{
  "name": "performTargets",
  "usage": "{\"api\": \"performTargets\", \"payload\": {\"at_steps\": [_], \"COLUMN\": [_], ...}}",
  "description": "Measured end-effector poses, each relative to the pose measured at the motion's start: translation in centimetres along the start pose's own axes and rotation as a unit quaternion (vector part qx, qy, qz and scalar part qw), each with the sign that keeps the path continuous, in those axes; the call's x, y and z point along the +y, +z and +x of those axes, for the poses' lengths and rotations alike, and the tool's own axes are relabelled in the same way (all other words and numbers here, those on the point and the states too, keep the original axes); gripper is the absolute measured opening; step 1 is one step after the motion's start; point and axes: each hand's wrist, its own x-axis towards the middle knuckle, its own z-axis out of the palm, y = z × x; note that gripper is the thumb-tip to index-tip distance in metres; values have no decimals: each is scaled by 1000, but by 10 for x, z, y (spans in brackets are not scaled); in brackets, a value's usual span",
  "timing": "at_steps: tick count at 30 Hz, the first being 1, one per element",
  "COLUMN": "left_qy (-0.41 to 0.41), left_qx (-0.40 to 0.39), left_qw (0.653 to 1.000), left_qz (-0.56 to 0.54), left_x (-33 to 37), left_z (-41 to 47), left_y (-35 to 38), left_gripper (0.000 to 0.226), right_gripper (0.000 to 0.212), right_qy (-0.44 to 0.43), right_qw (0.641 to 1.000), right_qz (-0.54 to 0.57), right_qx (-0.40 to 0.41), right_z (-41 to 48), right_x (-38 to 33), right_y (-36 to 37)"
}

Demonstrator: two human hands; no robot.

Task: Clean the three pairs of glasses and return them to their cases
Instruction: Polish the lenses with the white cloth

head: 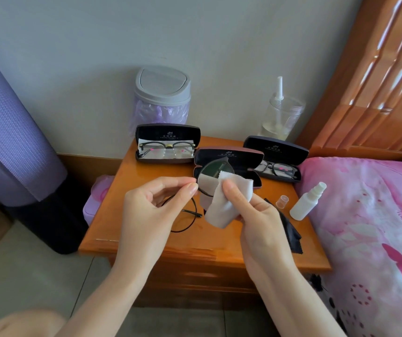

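— How does the pair being cleaned look?

— They are thin black wire-rimmed glasses (pixel 212 169) with round lenses, tilted on edge. The upper lens looks greenish, and white fabric shows through its lower part.

— Where do they sit relative to the hands?

— Between them, raised above the glossy orange wooden counter (pixel 146 239), just in front of an open dark hard case (pixel 243 158).

— And the hands themselves?

— The left hand (pixel 151 205) pinches the upper rim between thumb and forefinger, its other fingers loosely curled. The right hand (pixel 255 215) grips a white microfibre cloth (pixel 221 207), its thumb pressing it onto the lens. A second open case (pixel 167 133) beyond the left hand and a third open case (pixel 277 148) beyond the right each hold dark-framed spectacles.
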Motion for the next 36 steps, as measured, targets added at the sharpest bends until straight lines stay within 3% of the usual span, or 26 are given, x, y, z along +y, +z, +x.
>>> {"api": "performTargets", "payload": {"at_steps": [9, 14, 18, 25, 29, 32, 34, 36], "left_qy": [12, 61, 161, 214, 224, 220, 214, 213], "left_qx": [-18, -56, -104, -70, -83, -107, -111, -107], "left_qw": [999, 994, 947, 913, 907, 908, 911, 912], "left_qz": [24, 74, 258, 339, 347, 341, 335, 333], "left_x": [-1, 1, -3, -2, 0, 0, 0, 0], "left_z": [1, 0, -2, -2, 2, 7, 10, 13], "left_y": [0, 0, -1, -8, -15, -22, -26, -30], "left_gripper": [17, 20, 65, 58, 51, 52, 54, 54], "right_gripper": [38, 38, 42, 34, 38, 51, 44, 31], "right_qy": [19, 17, 28, 10, 0, -7, 2, -12], "right_qw": [1000, 1000, 995, 995, 998, 999, 999, 992], "right_qz": [-16, 18, 92, 103, 30, -35, -44, -123], "right_qx": [-7, 15, 40, 5, -47, -26, 0, -3], "right_z": [-3, 0, 6, 9, 15, 23, 28, 30], "right_x": [5, 2, -3, -4, -1, 4, 6, 7], "right_y": [5, 3, -1, -6, -14, -29, -42, -50]}}
